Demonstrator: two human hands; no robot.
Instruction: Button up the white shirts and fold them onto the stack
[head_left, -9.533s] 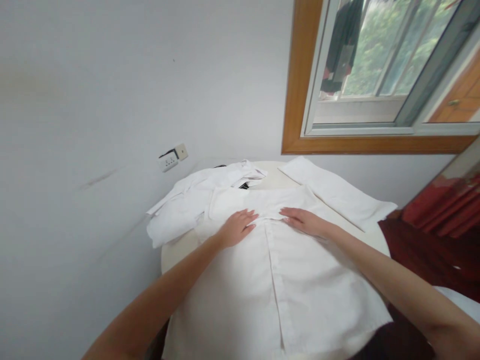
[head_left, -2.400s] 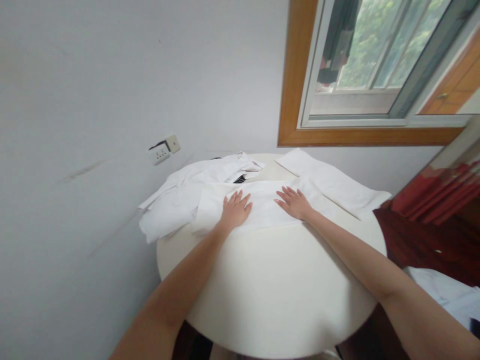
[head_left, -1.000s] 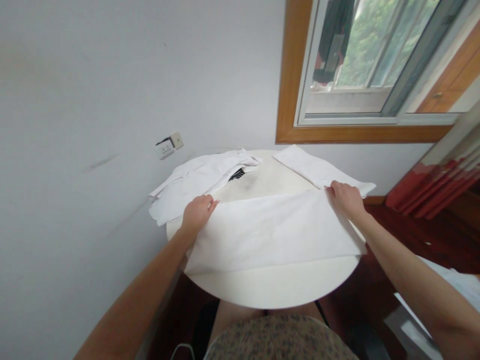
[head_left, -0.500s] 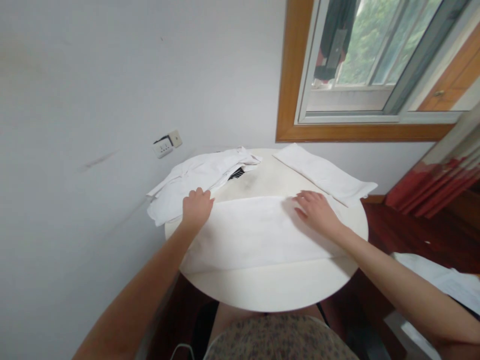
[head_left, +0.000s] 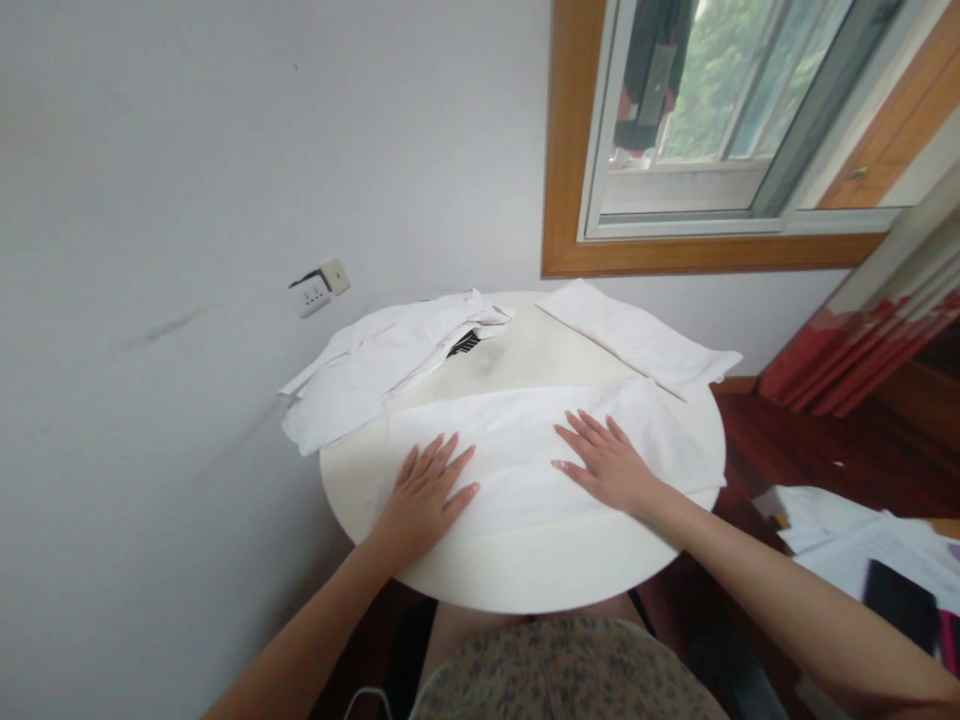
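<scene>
A long folded white cloth, perhaps a garment, lies flat across the round white table in front of me. My left hand rests flat on its left part, fingers spread. Toward its right part my right hand also presses flat, with fingers apart. Neither hand grips anything. A loosely piled white garment lies at the table's back left, a small black striped patch showing at its edge. Another folded white cloth lies at the back right.
A grey-white wall with a power socket borders the table's left and back. Above is a wood-framed window. To the right are a red and cream curtain, papers and a dark flat object.
Both hands have come nearer to me, from the cloth's far edge onto its surface. The left fingers, curled before, are now spread flat. The view has shifted slightly.
</scene>
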